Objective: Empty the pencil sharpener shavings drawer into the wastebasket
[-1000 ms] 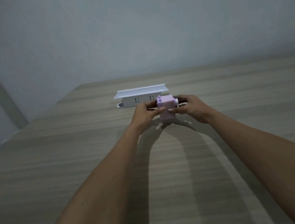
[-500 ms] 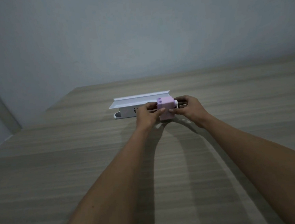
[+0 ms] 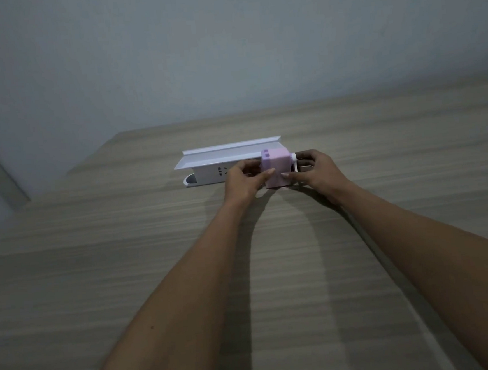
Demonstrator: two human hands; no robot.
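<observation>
A small pink pencil sharpener (image 3: 276, 164) with a white crank on its right side stands on the wooden table (image 3: 127, 281), far from me. My left hand (image 3: 242, 179) grips its left side, thumb on the near face. My right hand (image 3: 314, 170) holds its right side around the crank, thumb also on the near face. The shavings drawer cannot be made out separately. No wastebasket is in view.
A long white power strip holder (image 3: 220, 164) with a tray-like top lies just behind and left of the sharpener. A plain wall rises beyond the table's far edge. The table's left corner edge runs diagonally at the left.
Both hands stay on the sharpener, which has barely shifted on the table. The camera view has drifted slightly.
</observation>
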